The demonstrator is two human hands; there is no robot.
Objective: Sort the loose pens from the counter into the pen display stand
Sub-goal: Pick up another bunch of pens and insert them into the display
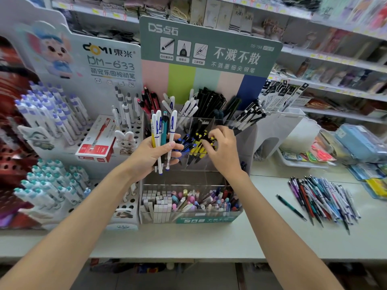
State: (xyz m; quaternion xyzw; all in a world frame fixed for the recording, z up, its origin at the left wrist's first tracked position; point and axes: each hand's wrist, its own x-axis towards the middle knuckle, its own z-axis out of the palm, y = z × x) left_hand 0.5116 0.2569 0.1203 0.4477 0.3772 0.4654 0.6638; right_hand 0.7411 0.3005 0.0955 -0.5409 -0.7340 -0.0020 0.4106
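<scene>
Standing upright in the left hand [155, 155] are white, teal, yellow pens [162, 132].

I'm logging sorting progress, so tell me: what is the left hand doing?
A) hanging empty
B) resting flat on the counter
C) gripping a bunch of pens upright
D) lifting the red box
C: the left hand grips a bunch of pens upright in front of the pen display stand.
</scene>
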